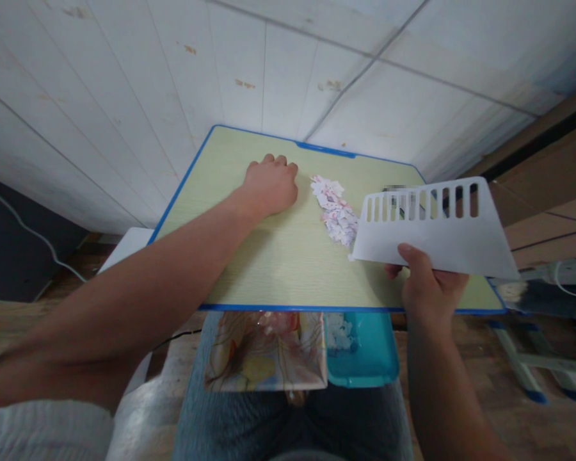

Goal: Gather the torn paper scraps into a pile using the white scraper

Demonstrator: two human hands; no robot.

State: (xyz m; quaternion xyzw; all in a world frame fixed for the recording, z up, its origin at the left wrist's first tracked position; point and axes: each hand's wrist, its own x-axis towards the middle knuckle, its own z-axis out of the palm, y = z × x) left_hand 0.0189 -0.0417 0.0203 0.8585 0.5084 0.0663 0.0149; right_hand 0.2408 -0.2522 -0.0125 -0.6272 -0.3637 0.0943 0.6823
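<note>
While a white panelled wall [249, 64] runs out of view above, a pale table with a blue rim [278, 275] stands against it, its right end partly covered by the right hand and what it holds. Below the near edge, the person's legs in blue-grey cloth [196, 397] are cut off at the bottom. Between them and the tabletop sits a patterned box [221, 368], its far part hidden under the table, its pinkish contents hard to make out. The white slotted sheet [432, 240] is tilted above the table's right side, its lower left corner by the paper scraps; whether it touches them cannot be told. Just beside the box, a turquoise tub [362, 381] is likewise partly hidden. The right hand [429, 285] grips the sheet's lower edge, thumb on the near face, fingers mostly out of sight behind. The left hand [272, 184] lies knuckles up on the table, fingers curled under; whether they enclose anything cannot be told. Near it lie the paper scraps [338, 221], heaped mid-table. Behind the slots, a small pixelated object [400, 192] is unreadable.
</note>
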